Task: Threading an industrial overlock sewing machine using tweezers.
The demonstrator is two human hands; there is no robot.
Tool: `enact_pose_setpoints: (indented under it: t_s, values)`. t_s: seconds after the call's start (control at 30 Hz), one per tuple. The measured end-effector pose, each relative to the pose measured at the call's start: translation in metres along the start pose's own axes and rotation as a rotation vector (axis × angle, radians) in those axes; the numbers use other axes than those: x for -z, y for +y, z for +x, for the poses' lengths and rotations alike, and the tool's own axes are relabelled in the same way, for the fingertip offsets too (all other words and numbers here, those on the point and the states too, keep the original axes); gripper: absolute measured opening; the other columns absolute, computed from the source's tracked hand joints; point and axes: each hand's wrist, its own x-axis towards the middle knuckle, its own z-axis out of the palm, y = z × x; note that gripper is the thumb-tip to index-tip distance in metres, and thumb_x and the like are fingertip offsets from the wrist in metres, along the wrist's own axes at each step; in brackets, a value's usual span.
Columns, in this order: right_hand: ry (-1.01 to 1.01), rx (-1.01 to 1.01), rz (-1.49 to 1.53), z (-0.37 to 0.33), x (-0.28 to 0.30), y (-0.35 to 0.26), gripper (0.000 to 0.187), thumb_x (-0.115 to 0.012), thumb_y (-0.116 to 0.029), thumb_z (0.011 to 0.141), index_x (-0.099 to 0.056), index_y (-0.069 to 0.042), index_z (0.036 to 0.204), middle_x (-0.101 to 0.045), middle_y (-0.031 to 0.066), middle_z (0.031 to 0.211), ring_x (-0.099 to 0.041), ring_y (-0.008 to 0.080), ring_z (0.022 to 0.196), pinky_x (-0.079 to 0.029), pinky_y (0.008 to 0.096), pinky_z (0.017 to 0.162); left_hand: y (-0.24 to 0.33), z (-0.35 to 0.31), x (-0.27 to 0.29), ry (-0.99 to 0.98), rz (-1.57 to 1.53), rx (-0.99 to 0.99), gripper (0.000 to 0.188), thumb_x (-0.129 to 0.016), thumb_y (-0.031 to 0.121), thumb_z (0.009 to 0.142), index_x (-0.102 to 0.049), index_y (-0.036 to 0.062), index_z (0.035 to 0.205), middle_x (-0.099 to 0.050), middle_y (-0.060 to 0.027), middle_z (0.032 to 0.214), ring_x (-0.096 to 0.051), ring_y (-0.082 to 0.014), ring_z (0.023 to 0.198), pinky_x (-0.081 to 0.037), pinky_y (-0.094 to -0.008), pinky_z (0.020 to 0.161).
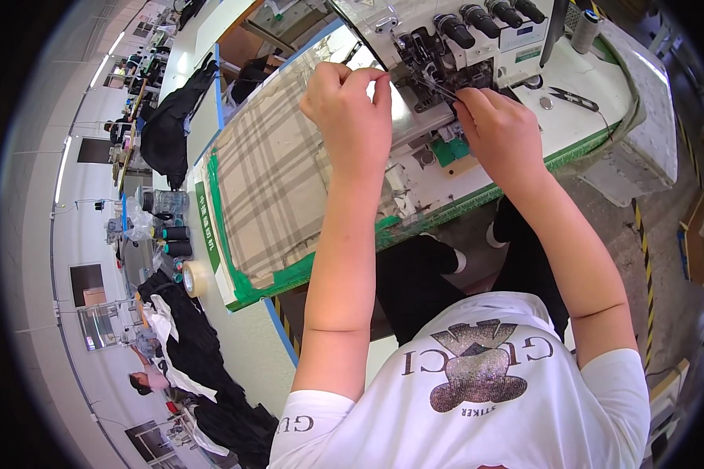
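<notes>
Across the view from 10 to 2 o'clock lies a long white worktable (575, 127) whose front edge is bound in green. At 10 o'clock its top bears a beige-and-grey plaid panel (270, 180), bordered in part by green adhesive tape (247, 291), presumably to keep that edge from lifting. At 1 o'clock stands a white metal sewing machine (471, 59) with a row of black tension knobs (479, 17), its exposed mechanism (426, 55) between the two hands and within reach of both. The bare left hand (348, 102), at 12 o'clock, has thumb and forefinger drawn together in a pinch; whether a thread lies between them cannot be told. The bare right hand (499, 125), toward 2 o'clock, grips a thin silvery metal tool (444, 91), probably tweezers, directed toward 10 o'clock into the mechanism; so slim a tool seems suited to gaps too narrow for fingers. Beyond it, toward 2 o'clock, a grey thread cone (585, 35) stands upright, and black thread snips (575, 99) lie flat, apparently parked clear of the hands yet near. Smallest, a round metal disc (546, 102) rests just beside the snips.
</notes>
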Motion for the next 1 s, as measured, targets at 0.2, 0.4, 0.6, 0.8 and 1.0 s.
enact_pose_setpoints:
  t_s: [0.2,0.4,0.6,0.8,1.0]
  values:
    - [-0.219,-0.721,0.771,-0.008,0.006,-0.021,0.01,-0.063,-0.009,0.09,-0.062,0.001,0.093,-0.068,0.0078,0.073,-0.061,0.0136,0.055,-0.047,0.0287,0.05,0.0,-0.011,0.007,-0.07,-0.147,0.131,0.004,-0.073,0.007,0.079,-0.069,0.0091,0.079,-0.054,-0.0033,0.084,-0.054,-0.023,0.08,-0.039,-0.0377,0.077]
    - [-0.315,-0.916,1.028,-0.02,0.014,-0.031,0.014,-0.053,-0.011,0.098,-0.059,0.001,0.1,-0.07,0.0079,0.077,-0.058,0.0063,0.055,-0.043,0.0198,0.048,0.0,-0.027,0.008,-0.242,-0.421,0.305,0.004,-0.069,0.006,0.084,-0.065,0.0053,0.084,-0.055,-0.0066,0.073,-0.054,-0.02,0.064,-0.044,-0.0337,0.059]
    - [-0.289,-0.993,1.082,-0.03,0.011,-0.031,0.013,-0.056,-0.011,0.096,-0.059,0.002,0.098,-0.07,0.007,0.078,-0.058,0.0063,0.055,-0.042,0.0206,0.048,-0.003,-0.031,0.01,-0.158,-0.318,0.209,0.006,-0.072,0.007,0.083,-0.066,0.0064,0.083,-0.048,-0.0046,0.068,-0.045,-0.0197,0.058,-0.038,-0.0346,0.055]
    - [-0.299,-1.028,1.168,-0.034,0.012,-0.035,0.014,-0.057,-0.012,0.097,-0.059,0.002,0.098,-0.07,0.0071,0.077,-0.058,0.0062,0.055,-0.042,0.0197,0.048,0.0,-0.034,0.013,-0.103,-0.277,0.206,0.007,-0.076,0.009,0.081,-0.068,0.0087,0.081,-0.051,-0.0051,0.069,-0.051,-0.0223,0.061,-0.04,-0.0339,0.056]
    - [-0.346,-1.082,1.233,-0.036,0.013,-0.037,0.015,-0.057,-0.013,0.096,-0.059,0.001,0.098,-0.07,0.0063,0.077,-0.058,0.0058,0.055,-0.042,0.0196,0.048,0.005,-0.032,0.006,-0.043,-0.184,0.18,0.007,-0.079,0.011,0.078,-0.071,0.0108,0.079,-0.053,-0.0053,0.065,-0.053,-0.023,0.06,-0.041,-0.0336,0.055]
